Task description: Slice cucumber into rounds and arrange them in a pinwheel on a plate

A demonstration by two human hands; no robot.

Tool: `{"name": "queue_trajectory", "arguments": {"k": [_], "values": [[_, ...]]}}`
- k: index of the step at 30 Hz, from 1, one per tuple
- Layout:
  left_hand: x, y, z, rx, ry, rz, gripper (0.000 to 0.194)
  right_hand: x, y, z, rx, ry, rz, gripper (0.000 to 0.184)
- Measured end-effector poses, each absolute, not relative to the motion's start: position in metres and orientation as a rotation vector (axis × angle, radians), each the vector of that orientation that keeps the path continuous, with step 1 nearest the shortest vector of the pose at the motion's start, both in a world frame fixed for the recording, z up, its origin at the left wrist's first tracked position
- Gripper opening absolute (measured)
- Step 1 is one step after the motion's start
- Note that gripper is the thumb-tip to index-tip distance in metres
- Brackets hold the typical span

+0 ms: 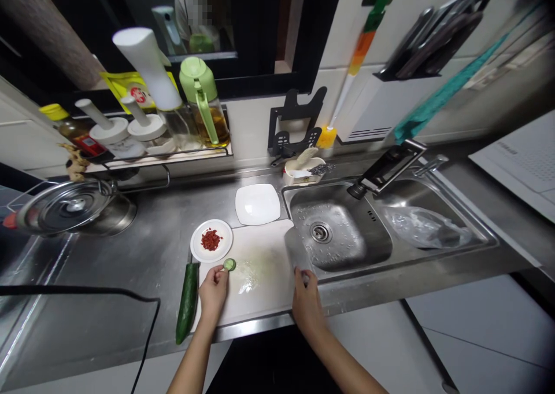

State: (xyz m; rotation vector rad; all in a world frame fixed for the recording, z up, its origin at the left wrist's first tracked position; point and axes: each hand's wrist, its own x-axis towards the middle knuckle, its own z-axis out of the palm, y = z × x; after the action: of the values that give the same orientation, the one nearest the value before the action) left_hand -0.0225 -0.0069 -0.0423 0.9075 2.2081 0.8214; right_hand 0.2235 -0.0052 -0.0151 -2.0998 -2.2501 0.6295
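We had the cutting board [271,293] in front of us on the steel bench [167,220], wet patches shining on its middle. Our left hand [213,293] was over the board's left side, thumb and fingers pinched nearly together on a cucumber slice [229,264]; we could not tell whether the slice was lifted or resting on the board. Our right hand [307,298] was at the board's right edge, its fingers curled closely at the near end of what looked like a broad knife [299,250], the grip itself partly hidden. The blade ran away from us along that edge. The rest of the cucumber [188,304] lay lengthwise along the board's left edge, its cut end farthest from us. At the board's far left corner we had a round plate [196,249] with chopped red bits [211,239] in its middle, and just beyond the board's far edge a white dish [257,204]. Right of the board was the sink [368,240].
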Motion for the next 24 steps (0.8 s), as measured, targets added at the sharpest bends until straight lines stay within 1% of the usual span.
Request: {"name": "queue_trajectory", "arguments": {"k": [3, 8, 11, 15, 18, 24], "values": [[-0.022, -0.007, -0.040, 0.932, 2.207, 0.800, 0.041, 0.219, 0.003, -0.022, -2.260, -2.150, 0.579, 0.056], [-0.022, -0.008, -0.038, 0.943, 2.198, 0.807, 0.040, 0.217, 0.007, -0.024, -2.320, -2.189, 0.575, 0.055], [-0.022, -0.008, -0.038, 0.951, 2.201, 0.813, 0.040, 0.215, 0.008, -0.026, -2.332, -2.258, 0.500, 0.055], [-0.023, -0.008, -0.040, 0.979, 2.196, 0.800, 0.042, 0.210, 0.009, -0.032, -2.315, -2.410, 0.269, 0.053], [-0.023, -0.008, -0.040, 0.984, 2.186, 0.810, 0.043, 0.207, 0.009, -0.037, -2.282, -2.481, 0.157, 0.051], [-0.022, -0.010, -0.042, 0.939, 2.209, 0.854, 0.042, 0.210, 0.010, -0.042, -2.221, -2.506, 0.122, 0.052]]}}
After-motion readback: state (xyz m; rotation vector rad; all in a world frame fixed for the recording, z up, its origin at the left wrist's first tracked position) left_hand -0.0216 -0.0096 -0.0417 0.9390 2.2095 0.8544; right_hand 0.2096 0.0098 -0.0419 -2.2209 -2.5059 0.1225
